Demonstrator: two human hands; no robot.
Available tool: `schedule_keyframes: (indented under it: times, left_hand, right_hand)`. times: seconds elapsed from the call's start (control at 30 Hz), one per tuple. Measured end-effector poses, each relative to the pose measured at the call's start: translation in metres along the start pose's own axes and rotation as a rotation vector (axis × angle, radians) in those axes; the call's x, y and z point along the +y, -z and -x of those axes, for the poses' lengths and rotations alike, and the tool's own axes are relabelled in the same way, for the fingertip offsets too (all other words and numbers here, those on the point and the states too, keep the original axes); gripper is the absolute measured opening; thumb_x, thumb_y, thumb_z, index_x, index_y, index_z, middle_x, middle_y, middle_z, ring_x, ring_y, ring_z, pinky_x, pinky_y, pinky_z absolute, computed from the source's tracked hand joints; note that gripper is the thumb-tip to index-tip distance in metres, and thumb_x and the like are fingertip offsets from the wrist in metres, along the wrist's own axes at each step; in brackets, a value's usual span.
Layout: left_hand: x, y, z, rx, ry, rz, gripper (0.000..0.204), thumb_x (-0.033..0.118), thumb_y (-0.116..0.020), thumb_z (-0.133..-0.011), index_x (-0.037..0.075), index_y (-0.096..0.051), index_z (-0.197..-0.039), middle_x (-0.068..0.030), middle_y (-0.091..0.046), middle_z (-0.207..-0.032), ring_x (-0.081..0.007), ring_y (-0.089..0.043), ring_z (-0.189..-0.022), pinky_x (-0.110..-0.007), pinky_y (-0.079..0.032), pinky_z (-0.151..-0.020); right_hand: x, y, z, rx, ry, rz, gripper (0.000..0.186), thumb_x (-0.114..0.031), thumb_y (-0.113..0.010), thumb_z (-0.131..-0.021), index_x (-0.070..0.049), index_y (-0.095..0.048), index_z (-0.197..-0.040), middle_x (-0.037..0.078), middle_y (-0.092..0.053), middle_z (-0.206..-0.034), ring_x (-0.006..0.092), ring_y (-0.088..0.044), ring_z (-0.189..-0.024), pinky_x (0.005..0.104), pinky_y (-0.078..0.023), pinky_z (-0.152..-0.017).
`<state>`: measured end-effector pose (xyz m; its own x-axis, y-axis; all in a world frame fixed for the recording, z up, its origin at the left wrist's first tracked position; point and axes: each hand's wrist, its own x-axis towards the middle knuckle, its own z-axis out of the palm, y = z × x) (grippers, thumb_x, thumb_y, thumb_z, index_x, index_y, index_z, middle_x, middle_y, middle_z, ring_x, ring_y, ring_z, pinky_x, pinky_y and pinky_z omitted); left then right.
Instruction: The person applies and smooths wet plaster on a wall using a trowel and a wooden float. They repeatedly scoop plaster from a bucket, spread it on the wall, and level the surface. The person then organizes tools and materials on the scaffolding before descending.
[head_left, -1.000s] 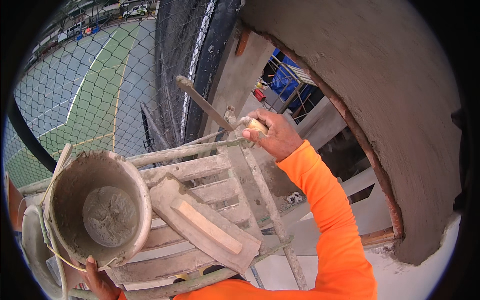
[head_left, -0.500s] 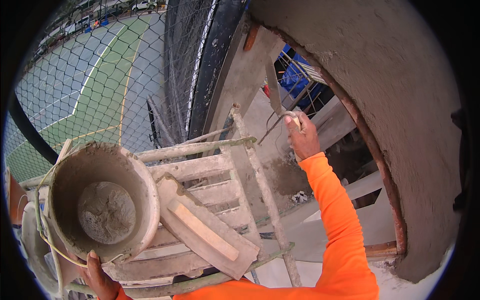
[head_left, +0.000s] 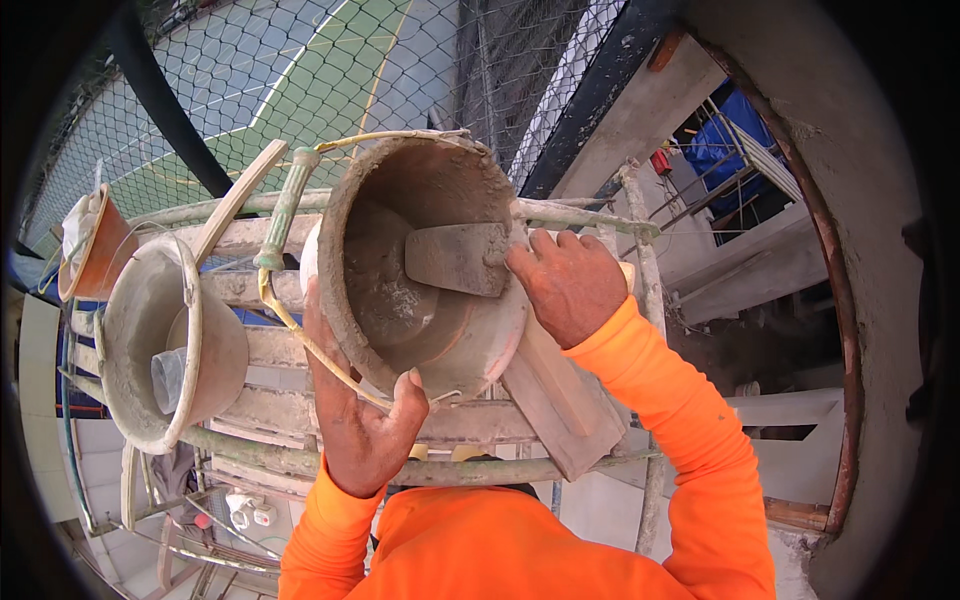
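A mortar-caked bucket (head_left: pixel 345 300) is tilted in front of me, its mouth turned upward and toward the left. My left hand (head_left: pixel 365 430) cups its lower left side, with the thumb spread along the near wall. A little grey mortar coats the inside. My right hand (head_left: pixel 572 285) grips a trowel at the right rim; the flat trowel blade (head_left: pixel 450 258) reaches inside the bucket against its wall. Most of the trowel's handle is hidden by the fist. Below my right wrist, a wooden hand float (head_left: pixel 560 400) lies handle up, partly behind the bucket.
A second whitish bucket (head_left: pixel 215 335) and an orange container (head_left: pixel 100 245) stand at left. Scaffold planks (head_left: pixel 262 385) and poles (head_left: pixel 645 400) lie beneath. Chain-link fence (head_left: pixel 420 75) rises ahead over a court; a plastered wall (head_left: pixel 880 300) with an opening is at right.
My right hand has brought the trowel from the opening at right into the bucket. The bucket has gone from standing to tilted, and my left hand now supports its side instead of its rim.
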<state>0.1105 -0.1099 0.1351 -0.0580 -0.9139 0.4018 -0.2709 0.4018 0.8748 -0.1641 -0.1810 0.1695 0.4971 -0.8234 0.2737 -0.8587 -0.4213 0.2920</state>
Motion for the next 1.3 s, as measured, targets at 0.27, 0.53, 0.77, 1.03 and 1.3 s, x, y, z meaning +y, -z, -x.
schedule_keyframes:
  times: [0.27, 0.53, 0.77, 1.03, 1.3]
  left_hand:
    - [-0.002, 0.002, 0.003, -0.053, -0.044, 0.017, 0.102, -0.003, -0.064, -0.08, -0.003, -0.016, -0.17, -0.0245, -0.024, -0.174, -0.0386, -0.027, -0.161, -0.047, -0.026, -0.129]
    - [-0.026, 0.036, -0.014, -0.071, -0.037, 0.12, 0.091, -0.003, -0.064, -0.084, -0.004, -0.027, -0.167, -0.0196, -0.038, -0.165, -0.0296, -0.04, -0.149, -0.04, -0.03, -0.125]
    - [-0.09, 0.094, -0.035, 0.073, 0.432, 0.423, 0.066, 0.026, -0.068, -0.102, 0.0, -0.043, -0.157, -0.0073, -0.06, -0.131, -0.0169, -0.063, -0.112, -0.032, -0.051, -0.088]
    - [-0.17, 0.124, -0.037, 0.119, 0.448, 0.698, 0.05, 0.034, -0.068, -0.103, 0.007, -0.055, -0.143, -0.0104, -0.061, -0.137, -0.0233, -0.062, -0.126, -0.047, -0.062, -0.091]
    - [-0.184, 0.131, -0.041, 0.106, 0.514, 0.739, 0.035, 0.035, -0.063, -0.106, 0.011, -0.061, -0.132, -0.0066, -0.062, -0.136, -0.0211, -0.062, -0.126, -0.049, -0.06, -0.094]
  right_hand:
    - [-0.051, -0.016, 0.043, -0.026, -0.272, -0.408, 0.026, -0.023, -0.074, -0.09, -0.009, -0.065, -0.11, 0.012, -0.066, -0.092, 0.0362, -0.072, -0.087, 0.0491, -0.057, -0.072]
    - [-0.064, 0.022, 0.077, 0.114, -0.489, -0.461, 0.029, -0.023, -0.081, -0.089, -0.005, -0.065, -0.106, 0.015, -0.067, -0.09, 0.0412, -0.068, -0.081, 0.0487, -0.055, -0.07]
    - [-0.052, 0.081, 0.131, 0.095, -0.573, -0.305, 0.033, -0.027, -0.081, -0.091, -0.006, -0.067, -0.112, 0.015, -0.07, -0.093, 0.0412, -0.069, -0.082, 0.0486, -0.055, -0.07]
    - [-0.036, 0.171, 0.211, 0.046, -0.732, -0.507, 0.038, -0.037, -0.077, -0.098, -0.005, -0.066, -0.114, 0.018, -0.07, -0.093, 0.0404, -0.068, -0.082, 0.0485, -0.053, -0.072]
    - [0.085, 0.21, 0.355, 0.494, -1.554, -0.855, 0.037, -0.044, -0.071, -0.105, -0.009, -0.065, -0.111, -0.002, -0.06, -0.081, 0.0068, -0.055, -0.067, 0.0244, -0.048, -0.06]
